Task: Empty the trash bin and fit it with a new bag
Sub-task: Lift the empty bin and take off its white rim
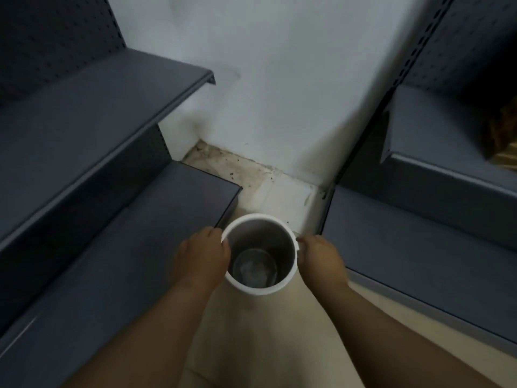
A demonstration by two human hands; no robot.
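Observation:
A small round trash bin [258, 222] with a white rim and a grey inside stands upright in the floor gap between two shelf units. I look straight down into it and see a bare, shiny bottom with no bag in it. My left hand [202, 254] grips the rim on the left side, fingers curled over the edge. My right hand [319, 256] holds the rim on the right side. Both forearms reach in from the bottom of the view.
Dark grey metal shelves [117, 225] run along the left in two tiers, and another shelf unit [425, 236] stands on the right. A white wall [279, 93] closes the corner behind. The pale floor [251, 175] at the wall is dirty. A brown item [503, 135] lies on the upper right shelf.

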